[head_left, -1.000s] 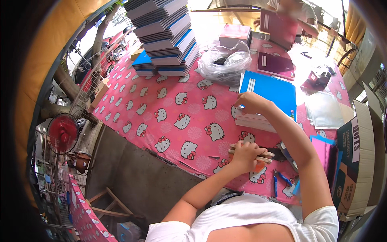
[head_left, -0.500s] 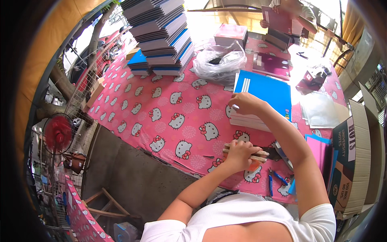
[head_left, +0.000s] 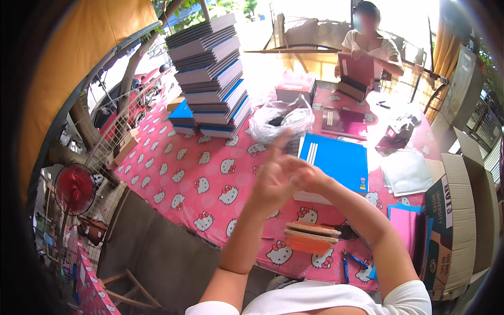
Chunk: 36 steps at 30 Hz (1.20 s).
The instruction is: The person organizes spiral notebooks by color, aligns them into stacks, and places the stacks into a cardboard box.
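Note:
My left hand is raised over the table with one finger stretched upward, smeared by motion. My right hand meets it, its fingers bent toward the left hand and blurred; whether anything is between them does not show. Just beyond my right hand lies a stack of spiral notebooks with a blue cover on top. Nearer to me, below both hands, a wooden block with an orange side rests on the pink patterned tablecloth. Blue-handled pliers lie to its right.
A tall notebook stack stands far left, beside a crumpled plastic bag. Across the table a person holds a maroon notebook. Clear plastic sheets and an open carton are at right. A red fan stands left.
My left hand has let go of the wooden block and risen to my right hand. My right hand has left the notebook stack's left edge. The view has tilted up.

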Available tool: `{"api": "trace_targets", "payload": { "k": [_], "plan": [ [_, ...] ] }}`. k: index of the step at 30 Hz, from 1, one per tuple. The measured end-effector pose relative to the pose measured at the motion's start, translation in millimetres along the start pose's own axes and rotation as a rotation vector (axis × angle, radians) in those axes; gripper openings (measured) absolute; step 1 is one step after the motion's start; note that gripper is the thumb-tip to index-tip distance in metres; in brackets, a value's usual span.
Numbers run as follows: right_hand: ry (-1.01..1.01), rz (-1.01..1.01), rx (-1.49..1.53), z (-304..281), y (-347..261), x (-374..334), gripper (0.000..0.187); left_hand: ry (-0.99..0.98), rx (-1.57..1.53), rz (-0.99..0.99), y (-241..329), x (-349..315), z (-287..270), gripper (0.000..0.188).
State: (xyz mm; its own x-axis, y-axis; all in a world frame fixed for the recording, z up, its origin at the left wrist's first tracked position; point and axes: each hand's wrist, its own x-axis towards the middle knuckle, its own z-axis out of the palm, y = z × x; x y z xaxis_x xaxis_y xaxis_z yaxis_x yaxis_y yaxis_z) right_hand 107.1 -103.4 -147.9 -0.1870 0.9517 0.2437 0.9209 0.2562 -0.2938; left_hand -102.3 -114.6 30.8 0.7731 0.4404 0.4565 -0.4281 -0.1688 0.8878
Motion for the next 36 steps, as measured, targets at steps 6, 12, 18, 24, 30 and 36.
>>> {"api": "trace_targets", "payload": {
  "k": [6,12,18,24,30,36],
  "plan": [
    [-0.288,0.131,-0.062,-47,-47,15,0.020,0.154,-0.140,0.022,14,10,-17,0.059],
    [0.227,0.065,0.275,-61,-25,-8,0.018,0.498,-0.393,-0.429,-91,25,-27,0.063],
    [0.171,0.043,0.099,-81,-67,-40,0.031,0.253,-0.760,-0.791,-170,54,-42,0.035],
    [0.706,0.288,0.080,-103,-48,-104,0.083,0.277,-0.102,-0.244,-184,51,-14,0.027],
    [0.929,0.501,0.888,-110,18,-161,0.061,0.177,-0.061,-0.104,-163,45,-29,0.036],
    [0.897,0.565,0.751,-88,12,-146,0.054,0.255,0.230,-0.010,-189,44,-38,0.027]
  ]
}}
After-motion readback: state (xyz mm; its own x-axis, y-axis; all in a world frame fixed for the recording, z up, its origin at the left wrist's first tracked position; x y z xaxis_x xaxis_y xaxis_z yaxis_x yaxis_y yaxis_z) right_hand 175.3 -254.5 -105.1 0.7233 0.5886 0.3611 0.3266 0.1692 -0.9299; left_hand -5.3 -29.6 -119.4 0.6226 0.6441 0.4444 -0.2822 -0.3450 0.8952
